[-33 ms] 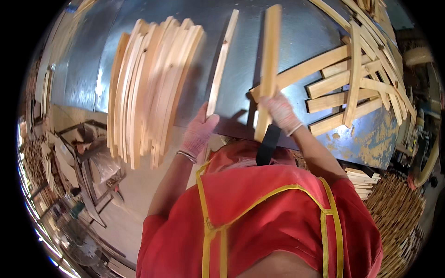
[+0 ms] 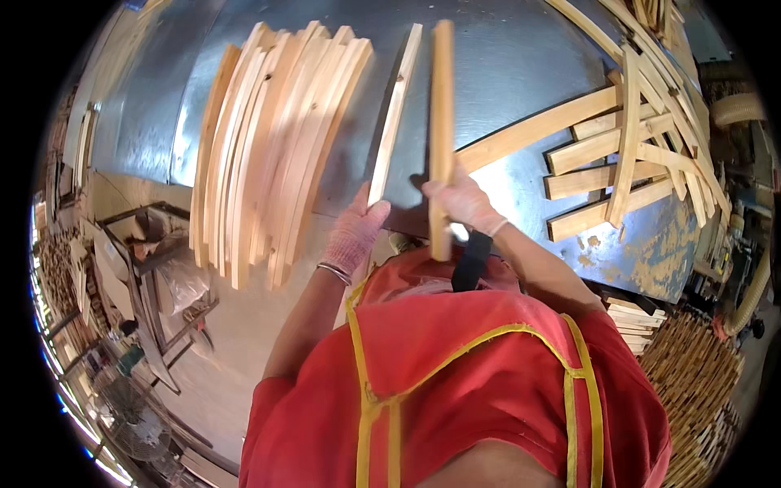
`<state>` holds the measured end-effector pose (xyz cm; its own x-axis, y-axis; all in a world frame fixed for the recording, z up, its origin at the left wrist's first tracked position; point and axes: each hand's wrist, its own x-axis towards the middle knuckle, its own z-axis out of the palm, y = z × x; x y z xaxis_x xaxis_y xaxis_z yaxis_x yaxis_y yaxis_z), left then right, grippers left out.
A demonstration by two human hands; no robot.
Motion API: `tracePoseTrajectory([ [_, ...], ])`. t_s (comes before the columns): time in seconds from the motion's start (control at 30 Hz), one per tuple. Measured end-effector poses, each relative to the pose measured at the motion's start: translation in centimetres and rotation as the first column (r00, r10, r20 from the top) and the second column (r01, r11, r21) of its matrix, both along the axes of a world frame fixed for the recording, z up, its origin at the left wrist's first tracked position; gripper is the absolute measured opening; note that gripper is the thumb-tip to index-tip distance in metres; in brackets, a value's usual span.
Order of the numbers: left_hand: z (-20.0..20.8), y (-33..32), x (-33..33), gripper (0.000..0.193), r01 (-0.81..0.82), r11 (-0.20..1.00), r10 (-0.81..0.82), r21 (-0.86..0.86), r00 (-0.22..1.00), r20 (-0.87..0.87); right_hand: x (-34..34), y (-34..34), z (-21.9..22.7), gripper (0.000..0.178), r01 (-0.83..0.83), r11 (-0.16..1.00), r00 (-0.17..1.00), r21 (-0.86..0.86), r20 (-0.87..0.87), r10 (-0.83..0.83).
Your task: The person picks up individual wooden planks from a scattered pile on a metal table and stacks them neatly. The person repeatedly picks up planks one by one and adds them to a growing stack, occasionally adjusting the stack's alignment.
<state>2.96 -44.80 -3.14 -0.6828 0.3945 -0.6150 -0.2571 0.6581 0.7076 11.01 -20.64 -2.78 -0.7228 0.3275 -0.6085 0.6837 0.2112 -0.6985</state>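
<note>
My left hand (image 2: 355,232), in a pinkish knit glove, is closed around the near end of a narrow pale wood strip (image 2: 396,114). That strip points away from me over the grey metal tabletop (image 2: 325,195). To its right, my gloved right hand (image 2: 465,201) grips a second wood strip (image 2: 442,106) near its lower end; this one is a little blurred. A gap separates the two strips. Left of my left hand, several wood strips (image 2: 281,138) lie side by side in a row, their near ends jutting past the table edge.
Loose wood strips (image 2: 602,154) lie crisscrossed on the right of the table. A metal-framed stand (image 2: 150,276) is at the left, with a fan (image 2: 130,411) below it. Stacked wood (image 2: 691,382) fills the lower right. A pale hose (image 2: 748,293) hangs at the far right.
My right hand has moved left with its strip, bringing it closer to the one in my left hand. The left hand has hardly shifted.
</note>
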Motion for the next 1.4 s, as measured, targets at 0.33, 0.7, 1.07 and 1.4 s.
tracePoseTrajectory([
  [0.33,6.2,-1.3,1.1,0.062,0.088,0.996,-0.081,-0.026,0.707,-0.703,-9.5,-9.0,2.7,0.05,-0.68,0.732,0.729,0.043,-0.074,0.681],
  [0.7,1.9,14.0,1.2,0.089,0.524,0.754,-0.636,-0.397,0.428,-0.642,8.4,33.3,2.7,0.072,0.247,0.375,0.934,0.893,-0.115,-0.339],
  [1.07,2.6,12.8,-1.0,0.062,0.305,0.897,-0.345,0.319,0.935,0.076,8.3,26.6,-1.0,0.037,0.606,0.616,0.504,-0.503,-0.357,-0.787],
  [1.4,3.2,-3.4,5.4,0.052,0.261,0.941,-0.29,-0.215,0.951,-0.112,-4.1,-1.6,-2.0,0.048,-0.062,0.869,0.996,-0.492,-0.088,0.021],
])
